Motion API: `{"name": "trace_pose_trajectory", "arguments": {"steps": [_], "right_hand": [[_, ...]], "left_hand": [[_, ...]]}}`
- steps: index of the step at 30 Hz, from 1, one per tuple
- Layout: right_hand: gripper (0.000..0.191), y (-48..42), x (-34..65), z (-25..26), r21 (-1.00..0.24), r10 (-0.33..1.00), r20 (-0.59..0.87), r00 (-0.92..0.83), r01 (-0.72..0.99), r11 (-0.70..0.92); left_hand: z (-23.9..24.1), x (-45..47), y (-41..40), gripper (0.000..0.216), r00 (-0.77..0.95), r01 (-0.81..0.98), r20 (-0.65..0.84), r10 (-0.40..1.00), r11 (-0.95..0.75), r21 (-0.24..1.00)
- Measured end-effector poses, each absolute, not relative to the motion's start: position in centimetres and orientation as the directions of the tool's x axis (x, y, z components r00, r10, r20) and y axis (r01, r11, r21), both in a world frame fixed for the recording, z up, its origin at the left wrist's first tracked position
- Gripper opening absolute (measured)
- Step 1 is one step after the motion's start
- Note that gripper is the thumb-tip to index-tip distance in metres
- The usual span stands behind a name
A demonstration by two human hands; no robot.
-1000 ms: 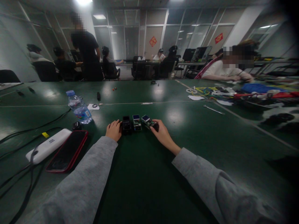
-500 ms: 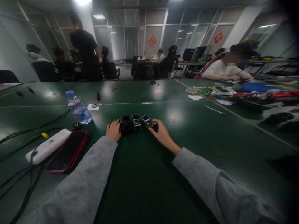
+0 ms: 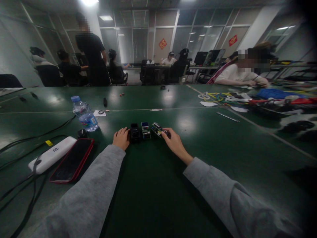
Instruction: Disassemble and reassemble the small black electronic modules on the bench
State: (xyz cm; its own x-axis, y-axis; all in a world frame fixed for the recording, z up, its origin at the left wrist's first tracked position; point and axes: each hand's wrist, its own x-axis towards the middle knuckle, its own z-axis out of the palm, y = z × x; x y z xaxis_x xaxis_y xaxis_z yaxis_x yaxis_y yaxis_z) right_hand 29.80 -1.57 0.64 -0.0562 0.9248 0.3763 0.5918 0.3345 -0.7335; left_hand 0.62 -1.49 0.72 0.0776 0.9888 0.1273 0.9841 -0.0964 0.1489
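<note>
Three small electronic devices are lined up in front of me on the green table [image 3: 148, 185]. Beside the leftmost, a black boxy device [image 3: 134, 133], my left hand [image 3: 121, 138] rests palm down with its fingers stretched forward and apart, the fingertips at the device's left side. In the middle stands a small circuit board with a blue screen [image 3: 145, 129], touched by neither hand. My right hand [image 3: 173, 140] pinches the right edge of another small circuit board [image 3: 156, 130] between thumb and fingers. That board is tilted, its parts showing and its screen face hidden.
To the left are a water bottle [image 3: 85, 114], a red-edged phone [image 3: 72, 161], a white power bank [image 3: 53, 154] and black cables [image 3: 33, 195]. A wrench [image 3: 228, 116] lies right of centre. Tangled cables [image 3: 218, 96] fill the far right, near a seated person [image 3: 229, 74].
My right hand has turned its circuit board, so the blue screen no longer shows and its parts do. My left hand and the other two devices have stayed put.
</note>
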Motion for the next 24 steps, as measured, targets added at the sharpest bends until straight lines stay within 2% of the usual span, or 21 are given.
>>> {"name": "trace_pose_trajectory", "arguments": {"steps": [4, 9, 14, 19, 21, 24], "right_hand": [[0.038, -0.8, 29.9, 0.1, -0.697, 0.906, 0.422, -0.017, 0.634, 0.336], [0.042, -0.7, 29.9, -0.4, -0.737, 0.902, 0.429, 0.048, 0.595, 0.319], [0.048, -1.3, 29.8, 0.0, -0.731, 0.887, 0.461, -0.018, 0.559, 0.391], [0.041, -0.9, 30.0, -0.2, -0.858, 0.932, 0.358, 0.062, 0.416, 0.302], [0.040, -0.5, 30.2, -0.5, -0.850, 0.931, 0.355, 0.080, 0.442, 0.286], [0.044, 0.0, 30.5, -0.8, -0.776, 0.900, 0.423, 0.104, 0.554, 0.301]], "left_hand": [[0.7, 0.6, -1.5, 0.058, 0.084, 0.985, 0.118, 0.990, -0.100, 0.144], [0.7, 0.6, -1.5, 0.056, 0.083, 0.985, 0.125, 0.989, -0.100, 0.139], [0.8, 0.6, -1.5, 0.056, 0.082, 0.985, 0.125, 0.989, -0.099, 0.139], [0.8, 0.6, -1.6, 0.056, 0.075, 0.984, 0.127, 0.989, -0.094, 0.150], [0.8, 0.6, -1.6, 0.056, 0.074, 0.984, 0.129, 0.989, -0.094, 0.154], [0.6, 0.5, -1.5, 0.056, 0.080, 0.983, 0.129, 0.988, -0.099, 0.154]]}}
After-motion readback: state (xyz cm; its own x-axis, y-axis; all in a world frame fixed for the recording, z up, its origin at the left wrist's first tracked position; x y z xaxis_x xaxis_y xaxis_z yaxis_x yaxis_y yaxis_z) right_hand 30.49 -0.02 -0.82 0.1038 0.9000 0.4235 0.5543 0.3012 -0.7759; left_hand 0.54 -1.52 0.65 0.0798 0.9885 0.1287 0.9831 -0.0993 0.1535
